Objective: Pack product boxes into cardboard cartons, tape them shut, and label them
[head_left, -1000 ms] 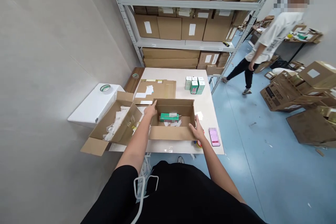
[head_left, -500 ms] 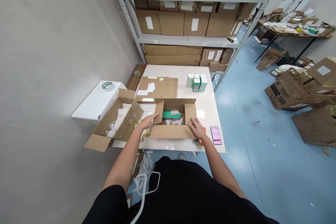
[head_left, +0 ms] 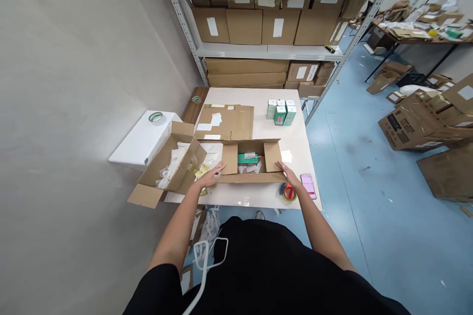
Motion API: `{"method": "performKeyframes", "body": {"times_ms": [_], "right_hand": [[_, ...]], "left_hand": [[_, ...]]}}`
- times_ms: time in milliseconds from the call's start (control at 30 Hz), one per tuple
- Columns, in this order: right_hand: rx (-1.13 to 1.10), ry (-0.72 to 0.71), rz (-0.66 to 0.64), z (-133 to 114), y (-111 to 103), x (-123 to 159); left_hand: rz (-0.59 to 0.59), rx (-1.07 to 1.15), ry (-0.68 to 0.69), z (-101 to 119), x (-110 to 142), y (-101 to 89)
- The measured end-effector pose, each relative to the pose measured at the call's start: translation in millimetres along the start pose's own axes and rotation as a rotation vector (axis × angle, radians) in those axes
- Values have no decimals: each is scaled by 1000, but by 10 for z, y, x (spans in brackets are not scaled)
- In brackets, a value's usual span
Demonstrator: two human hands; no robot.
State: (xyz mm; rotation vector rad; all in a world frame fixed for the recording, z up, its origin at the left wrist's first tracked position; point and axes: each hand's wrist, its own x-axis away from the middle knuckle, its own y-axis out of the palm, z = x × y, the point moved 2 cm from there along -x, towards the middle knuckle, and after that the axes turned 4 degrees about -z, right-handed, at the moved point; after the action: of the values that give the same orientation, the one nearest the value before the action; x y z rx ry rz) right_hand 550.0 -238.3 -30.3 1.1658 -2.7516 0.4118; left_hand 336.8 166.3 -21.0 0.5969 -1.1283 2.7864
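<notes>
A cardboard box stands at the front of the white table, its two side flaps folded inward over the ends. Through the gap between them shows a green box among white paper pieces. My left hand touches the box's left front corner with fingers stretched out. At the right front corner, my right hand has its fingers extended against the side. Neither hand grips anything. Just below my right hand lie rolls of tape, red, blue and yellow.
To the left, a tilted open carton holds white paper scraps. Flattened cardboard and several small green-and-white boxes sit farther back. A phone lies near the right edge. Behind the table rises a shelf of cartons.
The left and right flaps have gone further inward and down over the box. The front flap looks narrower now. My hands have moved from the flaps to the box's front corners.
</notes>
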Motion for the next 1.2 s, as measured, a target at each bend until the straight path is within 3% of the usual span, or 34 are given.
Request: {"method": "performKeyframes", "body": {"times_ms": [100,233,400,533,700,833,933,1033,1200], "right_hand": [[-206,-16,41,13,-36,-23],[-323,-21,212,59,22,-86],[-182,19,527,268,322,-165],[2,96,635,489,527,-233],[148,56,627,530,434,-357],[122,126,596,487,341,-429],[111,162,590,468,344,-451],[104,195,592,476,349,-470],[101,195,608,481,337,-513]], "left_hand": [[114,150,-38,-2,-65,58],[386,255,-190,56,-169,244],[761,307,-274,229,-219,555],[846,213,-334,382,-201,617],[686,-150,-363,718,-275,257],[563,-451,-216,1173,-562,-158],[492,-528,-151,1453,-808,-286],[325,-518,-215,1611,-962,-103],[-43,-503,-345,1644,-983,531]]}}
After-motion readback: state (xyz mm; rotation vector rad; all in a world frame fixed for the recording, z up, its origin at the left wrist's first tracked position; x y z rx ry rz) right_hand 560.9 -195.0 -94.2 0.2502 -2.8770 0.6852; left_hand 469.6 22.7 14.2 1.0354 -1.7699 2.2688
